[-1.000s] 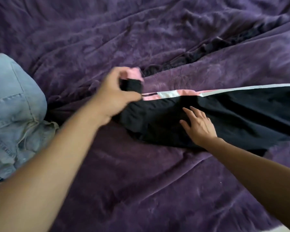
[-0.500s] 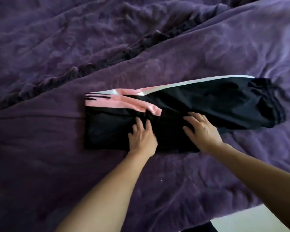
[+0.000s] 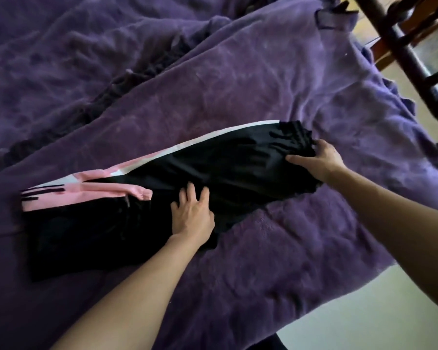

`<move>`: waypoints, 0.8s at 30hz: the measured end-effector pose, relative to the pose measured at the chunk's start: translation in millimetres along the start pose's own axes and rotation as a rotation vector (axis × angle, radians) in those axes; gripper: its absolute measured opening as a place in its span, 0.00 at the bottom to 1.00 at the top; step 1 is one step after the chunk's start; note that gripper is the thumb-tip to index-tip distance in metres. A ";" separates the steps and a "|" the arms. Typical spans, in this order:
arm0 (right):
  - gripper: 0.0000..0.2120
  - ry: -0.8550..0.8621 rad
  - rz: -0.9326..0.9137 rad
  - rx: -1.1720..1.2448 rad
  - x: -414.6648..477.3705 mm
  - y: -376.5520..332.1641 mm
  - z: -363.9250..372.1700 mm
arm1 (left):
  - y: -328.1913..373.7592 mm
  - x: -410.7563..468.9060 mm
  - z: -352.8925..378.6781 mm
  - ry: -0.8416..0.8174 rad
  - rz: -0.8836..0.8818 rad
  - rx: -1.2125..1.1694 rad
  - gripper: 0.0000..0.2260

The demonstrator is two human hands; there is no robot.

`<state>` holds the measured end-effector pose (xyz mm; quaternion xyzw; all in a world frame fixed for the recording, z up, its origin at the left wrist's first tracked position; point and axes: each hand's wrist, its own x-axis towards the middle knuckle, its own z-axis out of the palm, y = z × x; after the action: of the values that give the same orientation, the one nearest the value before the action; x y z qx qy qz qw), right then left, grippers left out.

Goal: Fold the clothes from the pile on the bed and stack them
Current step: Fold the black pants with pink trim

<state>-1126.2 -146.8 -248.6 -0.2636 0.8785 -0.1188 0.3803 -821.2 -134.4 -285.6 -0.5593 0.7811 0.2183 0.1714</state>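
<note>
Black trousers [image 3: 238, 168] with a pink and white side stripe lie stretched across the purple blanket [image 3: 238, 84], their left end folded over on itself. My left hand [image 3: 191, 213] presses flat on the middle of the trousers, fingers spread. At the right end, my right hand [image 3: 316, 157] grips the gathered black waistband, thumb on top of the cloth and fingers curled round its edge.
A dark wooden chair or bed frame [image 3: 415, 54] stands at the upper right. The pale floor [image 3: 364, 311] shows past the blanket's lower right edge. A dark ruffled seam [image 3: 127, 82] runs diagonally across the blanket behind the trousers.
My right hand slid from the middle of the trousers to their right end and took hold of the waistband. My left hand stays pressed near the middle. The view shifted right.
</note>
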 end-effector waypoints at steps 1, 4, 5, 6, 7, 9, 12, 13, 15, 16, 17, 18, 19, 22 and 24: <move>0.30 -0.046 -0.010 0.076 -1.7 -2.4 -1.3 | -0.4 1.5 -1.6 0.003 0.000 0.000 0.25; 0.26 -0.039 -0.132 0.125 -25.8 -21.9 -15.3 | -12.3 -4.3 -20.2 0.117 0.044 -0.037 0.20; 0.28 -0.002 -0.193 0.092 -37.9 -31.3 -21.0 | -20.2 -8.6 -27.4 0.187 0.058 -0.045 0.18; 0.30 0.031 -0.241 0.053 -51.7 -41.7 -25.7 | -29.5 -13.5 -33.0 0.256 0.059 -0.049 0.16; 0.30 0.046 -0.296 0.030 -69.3 -55.7 -26.9 | -42.0 -19.4 -37.7 0.313 0.036 -0.051 0.15; 0.27 0.053 -0.449 -0.019 -110.1 -85.6 -15.9 | -70.4 -34.1 -42.9 0.341 -0.047 -0.048 0.15; 0.25 0.030 -0.657 -0.236 -152.9 -125.4 37.1 | -108.8 -53.5 -38.1 0.216 -0.164 -0.035 0.18; 0.23 0.014 -0.703 -0.334 -160.0 -135.9 63.6 | -119.6 -57.6 -34.3 0.159 -0.195 -0.043 0.18; 0.20 -0.064 -0.742 -0.526 -164.9 -146.8 123.2 | -135.9 -62.1 -25.1 0.064 -0.231 -0.086 0.19; 0.19 -0.136 -0.723 -0.610 -164.9 -147.0 153.4 | -142.4 -63.2 -20.2 0.027 -0.236 -0.118 0.20; 0.19 -0.226 -0.686 -0.680 -164.4 -144.7 180.0 | -147.5 -63.9 -15.6 0.004 -0.233 -0.151 0.21; 0.20 -0.326 -0.646 -0.721 -163.0 -140.1 202.3 | -151.4 -64.4 -11.4 -0.001 -0.226 -0.181 0.21; 0.21 -0.418 -0.610 -0.734 -161.4 -134.3 219.2 | -154.2 -65.2 -7.9 0.006 -0.220 -0.215 0.21; 0.27 -0.549 -0.555 -0.574 -154.9 -120.8 230.1 | -155.2 -66.9 -6.1 0.055 -0.209 -0.317 0.20; 0.22 -0.518 -0.571 -0.306 -154.5 -114.0 211.1 | -150.9 -70.2 -9.0 0.107 -0.177 -0.327 0.22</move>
<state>-841.2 -158.0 -252.5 -0.5715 0.6528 -0.0173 0.4970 -656.2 -125.2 -264.6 -0.6571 0.6909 0.2964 0.0552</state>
